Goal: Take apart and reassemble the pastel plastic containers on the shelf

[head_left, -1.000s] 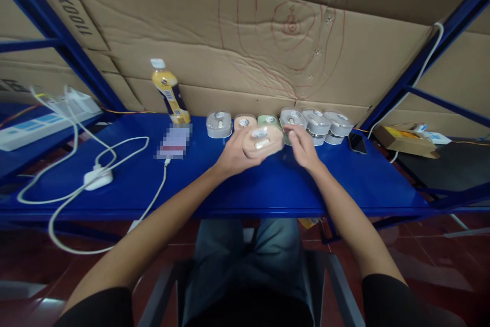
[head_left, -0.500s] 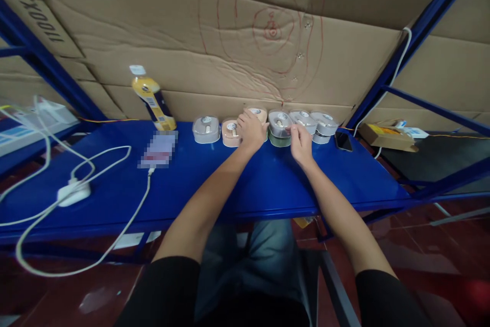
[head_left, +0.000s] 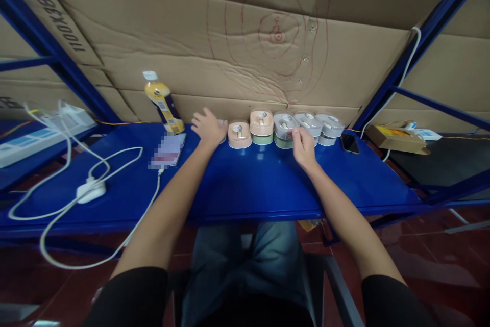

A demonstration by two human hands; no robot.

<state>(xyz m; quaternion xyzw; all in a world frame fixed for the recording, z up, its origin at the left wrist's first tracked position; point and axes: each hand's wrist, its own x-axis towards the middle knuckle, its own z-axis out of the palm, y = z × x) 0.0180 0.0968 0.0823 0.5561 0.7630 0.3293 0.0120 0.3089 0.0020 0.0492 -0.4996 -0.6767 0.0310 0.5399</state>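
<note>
Perhaps two green boxes (head_left: 262,139), two peach (head_left: 240,136)

The boxes (head_left: 240,141) are peach, green and grey — the cardboard (head_left: 153,26) brown with red rings (head_left: 278,36).

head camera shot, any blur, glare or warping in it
Head view: the left hand looks slightly soft; faint sheen on the blue table; the blue side posts slant outward, likely wide-angle stretch; pixelation masks much of the cabled device by the bottle.

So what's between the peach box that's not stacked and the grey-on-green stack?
In the head view, another lidded peach box stands between them, stacked on a green box.
</note>
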